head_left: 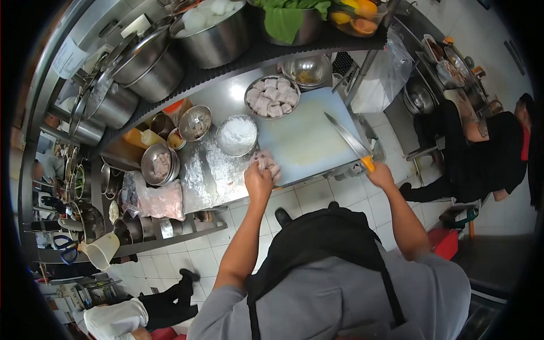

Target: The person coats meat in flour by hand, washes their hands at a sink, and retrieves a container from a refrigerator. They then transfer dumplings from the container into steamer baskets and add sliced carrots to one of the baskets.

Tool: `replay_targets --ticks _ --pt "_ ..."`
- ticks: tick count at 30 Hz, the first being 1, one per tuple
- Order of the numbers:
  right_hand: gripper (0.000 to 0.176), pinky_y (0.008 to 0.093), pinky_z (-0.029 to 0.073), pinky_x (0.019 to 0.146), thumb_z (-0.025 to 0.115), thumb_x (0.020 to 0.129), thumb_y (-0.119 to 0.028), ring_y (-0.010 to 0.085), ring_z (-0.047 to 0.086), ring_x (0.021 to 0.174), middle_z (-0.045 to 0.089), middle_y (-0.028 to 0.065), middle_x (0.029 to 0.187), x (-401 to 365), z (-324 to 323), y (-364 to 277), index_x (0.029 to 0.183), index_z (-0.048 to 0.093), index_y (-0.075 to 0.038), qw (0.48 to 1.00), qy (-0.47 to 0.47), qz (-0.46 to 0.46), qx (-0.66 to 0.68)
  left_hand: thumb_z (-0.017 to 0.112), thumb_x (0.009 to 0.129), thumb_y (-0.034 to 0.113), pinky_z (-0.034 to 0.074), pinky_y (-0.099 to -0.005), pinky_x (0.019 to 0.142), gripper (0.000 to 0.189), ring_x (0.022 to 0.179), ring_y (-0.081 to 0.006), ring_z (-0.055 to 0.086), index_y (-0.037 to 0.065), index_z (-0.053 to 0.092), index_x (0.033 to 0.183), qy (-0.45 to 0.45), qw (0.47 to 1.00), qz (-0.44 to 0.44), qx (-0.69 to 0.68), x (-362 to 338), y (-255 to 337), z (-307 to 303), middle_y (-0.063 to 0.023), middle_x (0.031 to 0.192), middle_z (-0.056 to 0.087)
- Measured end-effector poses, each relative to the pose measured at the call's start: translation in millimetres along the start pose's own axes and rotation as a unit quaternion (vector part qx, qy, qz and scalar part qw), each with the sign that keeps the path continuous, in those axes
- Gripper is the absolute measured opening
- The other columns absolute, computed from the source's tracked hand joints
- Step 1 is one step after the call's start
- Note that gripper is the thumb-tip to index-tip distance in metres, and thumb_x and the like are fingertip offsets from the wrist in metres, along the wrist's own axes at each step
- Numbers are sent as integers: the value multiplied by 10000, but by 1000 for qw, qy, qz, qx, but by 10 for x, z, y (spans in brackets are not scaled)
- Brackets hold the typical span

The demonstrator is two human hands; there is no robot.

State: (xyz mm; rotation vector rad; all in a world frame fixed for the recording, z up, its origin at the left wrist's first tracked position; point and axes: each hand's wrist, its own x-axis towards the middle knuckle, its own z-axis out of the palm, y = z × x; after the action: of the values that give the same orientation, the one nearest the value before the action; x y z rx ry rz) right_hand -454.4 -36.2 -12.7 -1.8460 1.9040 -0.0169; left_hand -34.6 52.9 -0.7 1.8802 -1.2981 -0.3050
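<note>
My right hand [382,177] is closed round the yellow-orange handle of a long knife [352,139], whose blade points up and left over the right side of the cutting board. A crumpled greyish-pink cloth [268,162] is gripped in my left hand [259,180] at the board's near left corner. The pale cutting board [309,131] looks damp. Just beyond its left edge stands a metal bowl of pale rolled meat pieces [272,96]. A bowl of white powder [237,135] is close to my left hand, with more powder [215,170] spread on the steel counter.
A bag of pinkish meat [158,198] and a bowl of meat [159,164] lie to the left. Overhead, a shelf [238,59] bears large pots and leafy greens [292,17]. One person [487,147] is at the right, another [130,314] at the lower left.
</note>
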Motion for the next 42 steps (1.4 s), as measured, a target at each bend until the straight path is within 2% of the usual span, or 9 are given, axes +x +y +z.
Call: replay_targets --ticks 6,14,18,24,26,28,30,39,42 --pt "237 499 468 697 639 694 -179 454 607 771 611 257 784 -660 -28 904 788 563 26 993 56 -80 72 550 778 85 449 -497 905 385 987 -463 573 -140 619 1084 146 989 -2 -9 364 519 741 -317 1038 644" --pt "231 481 437 628 627 650 -134 444 556 709 537 231 735 -1162 -417 1705 764 508 28 986 59 -109 111 667 809 412 305 -568 1085 794 1302 -494 375 -89 428 1376 151 939 -72 300 854 135 1858 -308 1380 452" --pt "243 509 456 677 621 654 -142 469 570 756 562 254 786 -1355 -642 1995 786 527 39 990 28 -79 113 680 810 294 323 -532 1091 703 1320 -459 380 -95 448 1347 80 970 -70 220 813 464 1913 -264 1407 469" --pt "236 491 462 675 617 665 -134 464 577 768 570 252 792 -1181 -705 2221 802 535 40 985 32 -89 145 587 807 49 412 -506 994 424 1073 -438 535 -55 540 1215 19 980 174 90 288 906 2723 -269 1154 581" --pt "238 492 461 672 622 667 -136 463 579 770 571 254 793 -1016 -700 2183 804 536 38 979 39 -107 170 596 764 -8 438 -497 953 394 1049 -439 529 -31 558 1155 -148 980 127 -48 -26 1527 2609 -257 1111 577" --pt "235 491 461 677 627 668 -136 465 578 781 576 250 798 -811 -649 2196 801 531 31 980 36 -121 151 621 717 -47 449 -490 941 447 1062 -430 531 -11 564 1159 -130 947 283 -81 -477 1527 2912 -238 1131 580" --pt "233 493 460 681 629 668 -137 466 577 786 577 248 798 -639 -647 2138 799 529 28 981 30 -128 141 621 725 -49 435 -489 984 492 1103 -431 529 -2 553 1210 -224 920 296 -126 -795 1734 2778 -241 1161 584" --pt "251 482 458 688 637 673 -150 444 577 778 582 233 795 -494 -740 1988 820 541 29 974 23 -160 157 586 752 -30 395 -513 1010 534 1140 -422 500 -31 525 1282 29 989 145 22 -86 651 1176 -246 1244 560" --pt "259 492 464 702 641 674 -159 451 587 805 592 233 812 -587 -783 1973 823 543 29 978 8 -145 151 584 764 -10 408 -497 979 488 1115 -404 505 -48 544 1249 128 978 81 146 -192 151 1509 -248 1188 583"
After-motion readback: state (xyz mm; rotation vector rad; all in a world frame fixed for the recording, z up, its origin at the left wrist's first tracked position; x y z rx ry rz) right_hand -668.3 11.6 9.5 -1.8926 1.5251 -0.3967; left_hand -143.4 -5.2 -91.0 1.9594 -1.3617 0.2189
